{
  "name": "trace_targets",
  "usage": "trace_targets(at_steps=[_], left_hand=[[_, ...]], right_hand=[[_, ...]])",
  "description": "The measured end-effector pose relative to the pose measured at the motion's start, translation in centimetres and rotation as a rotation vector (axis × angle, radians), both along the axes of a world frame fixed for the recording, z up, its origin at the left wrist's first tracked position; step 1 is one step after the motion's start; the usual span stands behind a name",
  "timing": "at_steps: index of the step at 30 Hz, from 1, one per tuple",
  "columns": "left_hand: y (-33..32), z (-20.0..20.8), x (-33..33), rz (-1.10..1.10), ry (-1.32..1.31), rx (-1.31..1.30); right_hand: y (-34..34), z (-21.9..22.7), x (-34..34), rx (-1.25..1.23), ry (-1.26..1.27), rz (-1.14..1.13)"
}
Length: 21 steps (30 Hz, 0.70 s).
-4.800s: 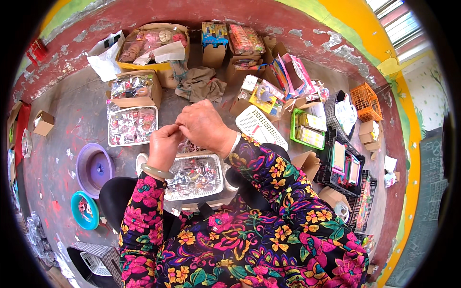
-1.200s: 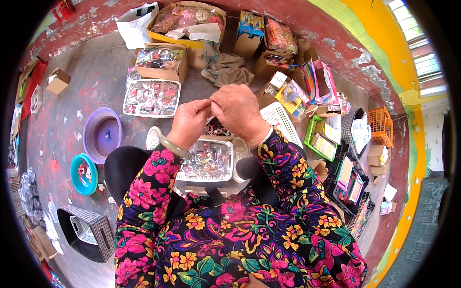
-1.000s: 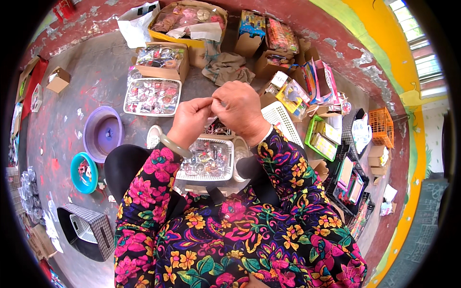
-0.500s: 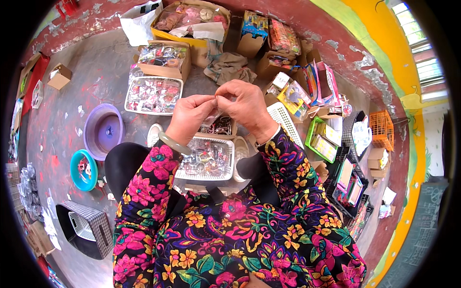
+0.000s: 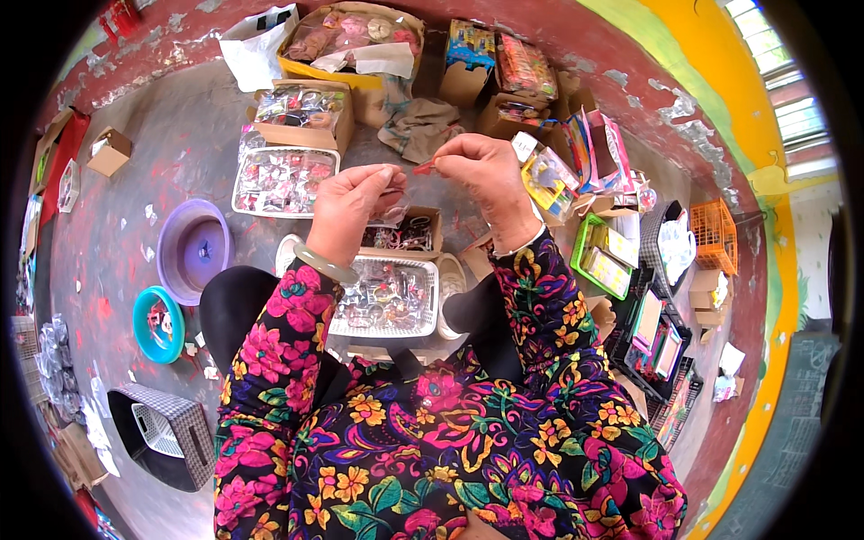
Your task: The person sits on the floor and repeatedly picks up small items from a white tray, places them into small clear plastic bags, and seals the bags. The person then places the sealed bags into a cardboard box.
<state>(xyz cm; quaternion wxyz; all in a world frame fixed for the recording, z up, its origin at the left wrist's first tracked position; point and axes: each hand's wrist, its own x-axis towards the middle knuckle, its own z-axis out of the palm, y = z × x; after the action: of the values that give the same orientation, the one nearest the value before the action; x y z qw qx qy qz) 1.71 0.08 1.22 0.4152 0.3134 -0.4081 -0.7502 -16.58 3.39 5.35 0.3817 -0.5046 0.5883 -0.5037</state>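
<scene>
My left hand (image 5: 345,214) is raised over the middle of the floor, thumb and fingers pinched on a small clear plastic bag (image 5: 392,214) that hangs below the fingertips. What the bag contains is too small to make out. To its right, my right hand (image 5: 493,180) pinches a small red strip (image 5: 423,168), pointing toward the left hand. A gap separates the two hands. Beneath them stand a cardboard box (image 5: 438,229) of dark and reddish small items and, closer to me, a white plastic basket (image 5: 382,331) filled with small clear packets.
Beyond my left hand sits a white tray (image 5: 237,186) of packets. Purple (image 5: 168,254) and teal (image 5: 139,322) basins stand at left, near a checked bin (image 5: 193,436). A green basket (image 5: 601,282), black crates (image 5: 621,346) and an orange crate (image 5: 715,238) line the right.
My hands were together at the fingertips and have drawn apart. The right hand has moved right and slightly up, with the red strip now showing in it.
</scene>
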Motion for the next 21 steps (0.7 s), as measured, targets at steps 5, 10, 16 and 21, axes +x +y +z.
trace_targets(at_steps=[5, 10, 16, 21], left_hand=[[-0.3, 0.1, 0.0, -0.032, 0.019, 0.039], [-0.7, -0.5, -0.2, -0.047, -0.001, 0.05], [-1.2, -1.9, -0.4, -0.111, 0.022, 0.016], [-1.3, -1.7, -0.3, -0.162, 0.04, -0.029]], right_hand=[[2.5, 0.7, -2.7, 0.052, -0.189, -0.074], [7.3, -1.8, -7.9, -0.017, -0.396, -0.234], [18.3, -6.7, -14.4, 0.191, -0.327, -0.535], [28.9, -11.4, -16.5, 0.372, -0.331, -0.655]])
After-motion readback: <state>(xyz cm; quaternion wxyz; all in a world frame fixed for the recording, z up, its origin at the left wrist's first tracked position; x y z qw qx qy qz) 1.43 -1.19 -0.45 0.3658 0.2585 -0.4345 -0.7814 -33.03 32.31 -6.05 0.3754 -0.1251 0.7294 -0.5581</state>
